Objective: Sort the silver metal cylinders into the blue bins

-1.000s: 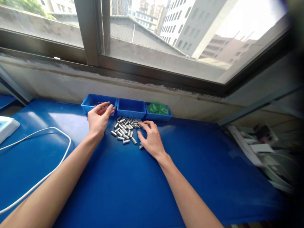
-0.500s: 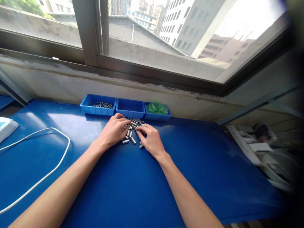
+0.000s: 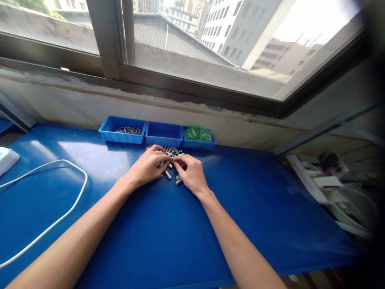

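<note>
My left hand (image 3: 150,165) and my right hand (image 3: 193,175) come together over a loose pile of small grey metal bars (image 3: 167,175) on the blue table. Thumb and fingers are pinched on both hands, and the fingertips nearly meet. Something small and metallic shows between them, too small to name. Several bars lie under and around the fingers, some hidden by my left hand. A pair of bars (image 3: 178,181) rests beside my right thumb.
Behind the pile stand three blue bins: one with small metal parts (image 3: 129,130), a middle bin (image 3: 164,141), and one with green bags (image 3: 197,133). A white cable (image 3: 86,182) curves across the left side. Blurred items (image 3: 327,181) sit at the right.
My left hand has moved slightly right, its fingers now closed towards my right fingertips. The right hand stays near the same place. The whole view has shifted slightly.
</note>
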{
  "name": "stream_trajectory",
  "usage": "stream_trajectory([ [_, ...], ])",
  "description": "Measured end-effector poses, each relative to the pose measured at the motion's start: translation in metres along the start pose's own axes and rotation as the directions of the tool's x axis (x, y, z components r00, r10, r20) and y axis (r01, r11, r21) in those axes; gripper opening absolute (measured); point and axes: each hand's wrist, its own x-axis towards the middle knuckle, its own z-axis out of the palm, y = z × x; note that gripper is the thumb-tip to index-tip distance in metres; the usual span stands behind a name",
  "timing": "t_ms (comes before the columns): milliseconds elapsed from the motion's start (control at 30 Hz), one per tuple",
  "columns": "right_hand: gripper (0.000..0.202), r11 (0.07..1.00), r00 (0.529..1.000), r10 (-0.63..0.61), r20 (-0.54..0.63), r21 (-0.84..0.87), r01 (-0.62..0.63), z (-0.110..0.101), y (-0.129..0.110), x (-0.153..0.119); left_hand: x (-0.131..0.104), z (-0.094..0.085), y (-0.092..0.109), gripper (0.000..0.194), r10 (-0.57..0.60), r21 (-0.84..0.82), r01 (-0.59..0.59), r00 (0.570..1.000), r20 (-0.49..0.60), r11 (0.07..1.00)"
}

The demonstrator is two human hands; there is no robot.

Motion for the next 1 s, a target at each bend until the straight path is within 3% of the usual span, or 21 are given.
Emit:
stream_trajectory([
  [200,0.013,0.987,0.996,0.071,-0.062,0.152,-0.061,-0.001,0.001,0.000,-0.001,0.000,0.001,0.025,-0.028,-0.093,0.024,0.999,-0.045,0.995],
  [300,0.017,0.942,0.978,0.163,-0.129,0.317,-0.115,0.000,-0.001,0.001,0.000,-0.003,0.004,0.024,-0.056,-0.105,0.046,0.994,-0.093,0.993],
  [467,0.030,0.659,0.919,0.393,-0.029,0.706,-0.259,0.001,-0.003,0.006,0.003,-0.007,0.014,0.024,-0.122,-0.185,0.094,0.982,-0.147,0.978],
  [567,0.031,0.508,0.887,0.456,0.072,0.797,-0.326,0.000,-0.004,0.007,0.005,-0.008,0.018,0.025,-0.124,-0.241,0.082,0.978,-0.167,0.967],
  [633,0.031,0.456,0.881,0.458,0.120,0.819,-0.349,0.000,-0.006,0.007,0.006,-0.008,0.020,0.024,-0.118,-0.275,0.065,0.977,-0.178,0.959],
  [767,0.031,0.442,0.887,0.437,0.150,0.823,-0.357,0.001,-0.010,0.005,0.006,-0.010,0.022,0.018,-0.140,-0.337,0.076,0.976,-0.168,0.939],
  [1000,0.031,0.540,0.908,0.406,0.103,0.774,-0.330,0.005,-0.011,0.004,0.006,-0.017,0.022,0.016,-0.194,-0.364,0.133,0.971,-0.137,0.922],
])
